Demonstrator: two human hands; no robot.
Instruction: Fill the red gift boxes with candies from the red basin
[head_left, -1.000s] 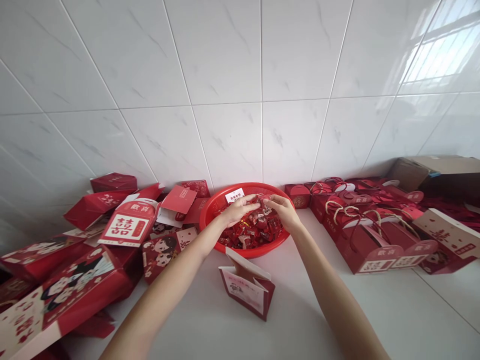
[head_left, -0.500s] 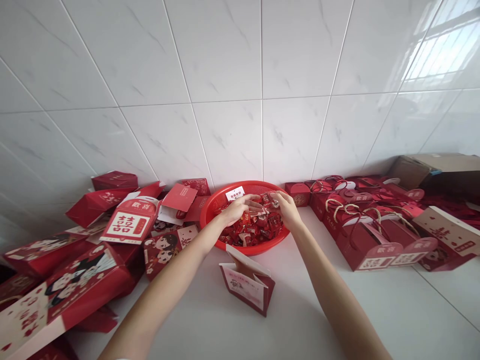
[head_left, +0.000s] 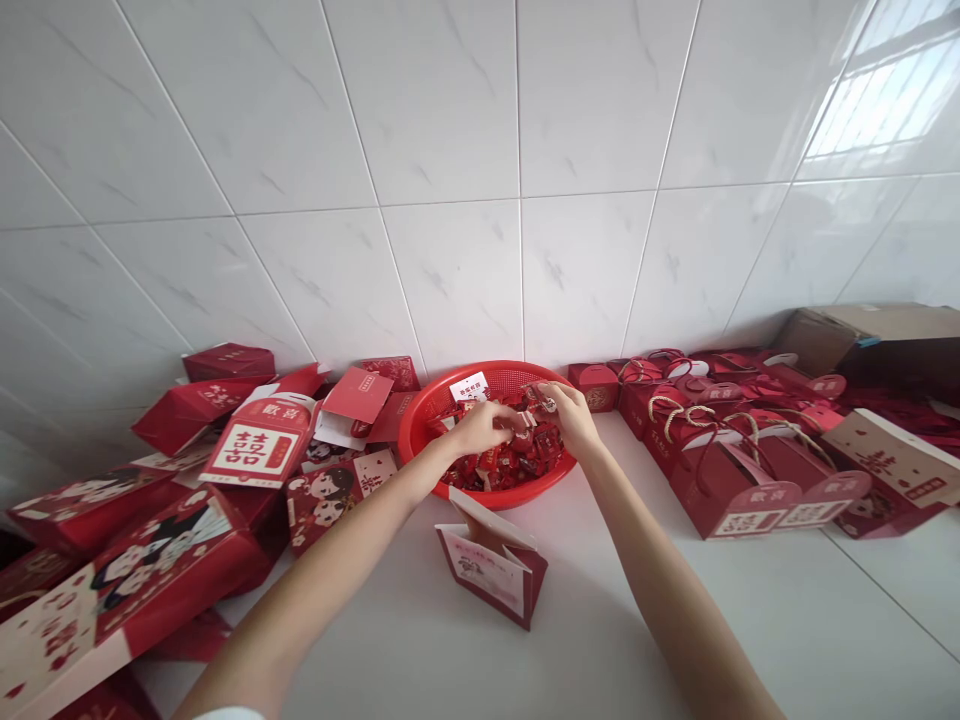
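Both of my hands are over a red plastic basket (head_left: 409,445) full of small red-wrapped candies (head_left: 517,462). My left hand (head_left: 484,427) has its fingers closed in a pinch on a wrapped candy at the basket's middle. At the right rim, my right hand (head_left: 568,412) is closed around one or more wrapped candies (head_left: 541,398); how many I cannot tell. A white printed card (head_left: 469,388) leans at the back of the basket. In front of the basket a small red and cream paper box (head_left: 491,575) stands with its top flaps apart.
Red gift boxes (head_left: 259,440) lie in a loose heap on the left. On the right stand rows of red boxes (head_left: 739,480) with rope handles, and behind them a cardboard carton (head_left: 870,335). A white tiled wall (head_left: 450,270) rises behind the basket.
My left hand has moved slightly right, and its spread fingers have closed in a pinch among the candies. My right hand has stayed at the basket's right side, still holding wrapped candy.
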